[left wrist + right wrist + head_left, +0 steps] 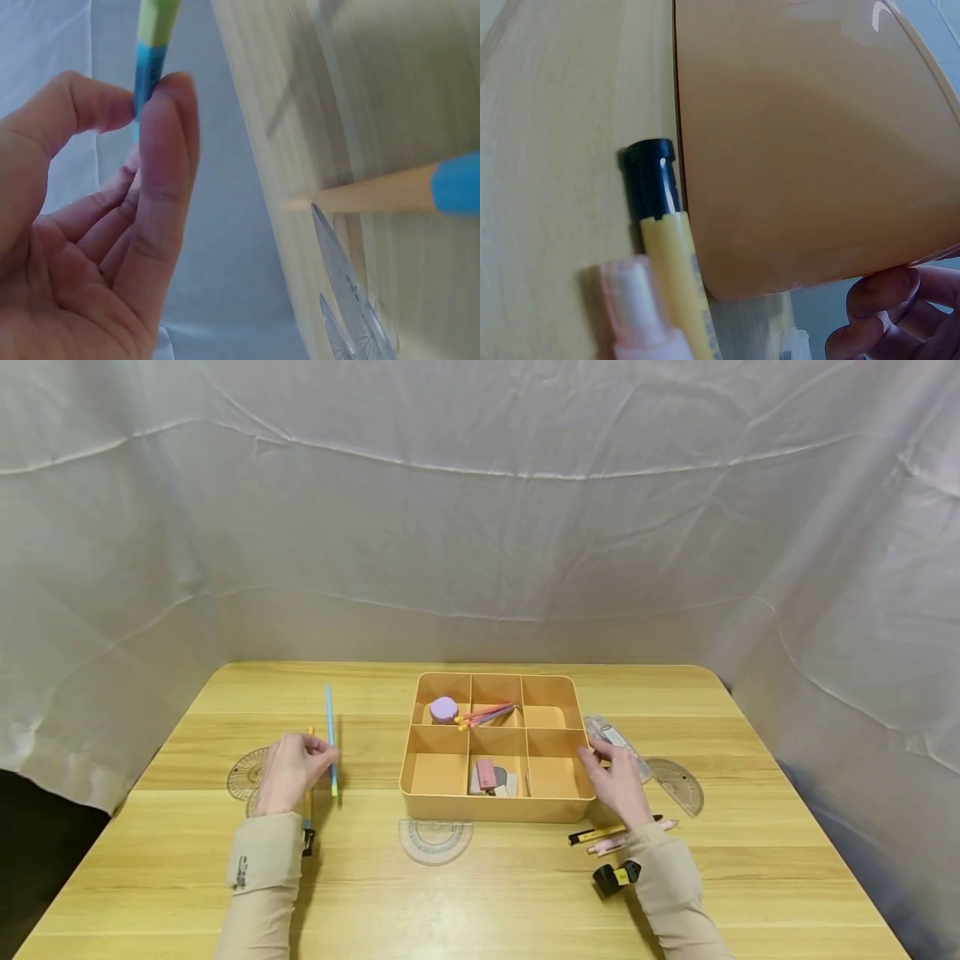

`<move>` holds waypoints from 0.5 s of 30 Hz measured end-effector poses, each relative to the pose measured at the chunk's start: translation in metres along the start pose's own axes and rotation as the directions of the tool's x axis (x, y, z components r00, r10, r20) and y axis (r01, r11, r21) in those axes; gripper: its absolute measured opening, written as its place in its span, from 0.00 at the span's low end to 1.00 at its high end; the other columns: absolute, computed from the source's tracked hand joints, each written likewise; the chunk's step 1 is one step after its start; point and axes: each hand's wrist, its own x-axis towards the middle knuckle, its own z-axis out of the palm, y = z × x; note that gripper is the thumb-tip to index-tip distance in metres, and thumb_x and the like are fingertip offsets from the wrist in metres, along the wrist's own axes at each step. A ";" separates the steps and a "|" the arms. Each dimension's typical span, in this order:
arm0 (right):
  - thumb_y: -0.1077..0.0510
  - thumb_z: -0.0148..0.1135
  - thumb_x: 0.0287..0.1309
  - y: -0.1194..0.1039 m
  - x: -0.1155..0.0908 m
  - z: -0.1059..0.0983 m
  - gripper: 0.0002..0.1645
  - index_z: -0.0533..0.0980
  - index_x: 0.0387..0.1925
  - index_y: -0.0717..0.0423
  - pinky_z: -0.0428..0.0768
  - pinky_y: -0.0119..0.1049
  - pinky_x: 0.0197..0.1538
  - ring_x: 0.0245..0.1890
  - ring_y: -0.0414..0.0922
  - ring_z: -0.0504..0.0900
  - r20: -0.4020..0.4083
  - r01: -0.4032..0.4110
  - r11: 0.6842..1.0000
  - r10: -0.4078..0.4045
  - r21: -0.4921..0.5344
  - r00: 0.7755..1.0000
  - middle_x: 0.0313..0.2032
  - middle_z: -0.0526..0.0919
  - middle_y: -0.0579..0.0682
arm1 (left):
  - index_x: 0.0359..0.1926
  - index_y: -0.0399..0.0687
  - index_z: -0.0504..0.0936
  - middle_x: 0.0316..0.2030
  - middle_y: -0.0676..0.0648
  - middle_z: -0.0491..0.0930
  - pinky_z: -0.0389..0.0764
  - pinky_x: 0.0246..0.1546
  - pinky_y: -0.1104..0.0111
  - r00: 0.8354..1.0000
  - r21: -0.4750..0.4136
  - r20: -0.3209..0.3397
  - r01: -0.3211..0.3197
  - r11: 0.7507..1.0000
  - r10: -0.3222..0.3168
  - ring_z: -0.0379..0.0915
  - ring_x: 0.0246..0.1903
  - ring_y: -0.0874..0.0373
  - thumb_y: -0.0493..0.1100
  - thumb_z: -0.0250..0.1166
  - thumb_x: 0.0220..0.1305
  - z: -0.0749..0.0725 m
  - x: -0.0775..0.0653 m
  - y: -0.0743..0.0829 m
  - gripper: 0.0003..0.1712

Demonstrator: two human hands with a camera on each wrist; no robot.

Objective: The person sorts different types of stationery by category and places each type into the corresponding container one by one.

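My left hand pinches a slim blue pencil near its yellow-green end, between thumb and fingertips. In the left wrist view that yellow-green end sticks up past the fingers. Beneath the left wrist lies a stick with a tapered wood-coloured end and a blue part. My right hand holds the right wall of an orange divided box, thumb over the rim on the inner side. The right wrist view shows curled fingertips at the edge of the box's wall.
The box holds a purple-lidded jar, several coloured pencils and erasers. Clear protractors lie left, in front and right. A clear case, a yellow-and-black pen and a pink pen lie near the right hand.
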 end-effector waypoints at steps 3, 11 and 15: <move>0.60 0.57 0.68 0.000 0.000 0.000 0.24 0.76 0.58 0.75 0.65 0.28 0.22 0.17 0.34 0.64 -0.003 0.001 1.000 -0.001 0.002 1.000 0.26 0.77 0.56 | 0.41 0.32 0.86 0.32 0.37 0.87 0.77 0.30 0.69 0.999 -0.016 -0.031 -0.031 0.999 0.030 0.80 0.29 0.52 0.39 0.60 0.59 0.001 0.001 0.001 0.15; 0.59 0.57 0.67 0.000 -0.001 0.001 0.25 0.76 0.56 0.77 0.64 0.28 0.20 0.15 0.32 0.62 -0.030 0.053 0.998 -0.052 0.033 0.998 0.24 0.76 0.54 | 0.50 0.26 0.81 0.39 0.31 0.85 0.79 0.31 0.71 0.993 -0.068 -0.061 -0.102 0.993 0.098 0.82 0.33 0.48 0.39 0.54 0.69 0.003 0.005 0.002 0.18; 0.58 0.56 0.66 0.000 -0.001 0.001 0.26 0.76 0.54 0.78 0.64 0.29 0.20 0.16 0.34 0.63 -0.046 0.084 0.996 -0.082 0.033 0.996 0.23 0.76 0.53 | 0.53 0.25 0.77 0.39 0.30 0.84 0.77 0.27 0.74 0.987 -0.086 -0.092 -0.138 0.987 0.130 0.82 0.35 0.46 0.39 0.50 0.75 0.005 0.005 0.002 0.20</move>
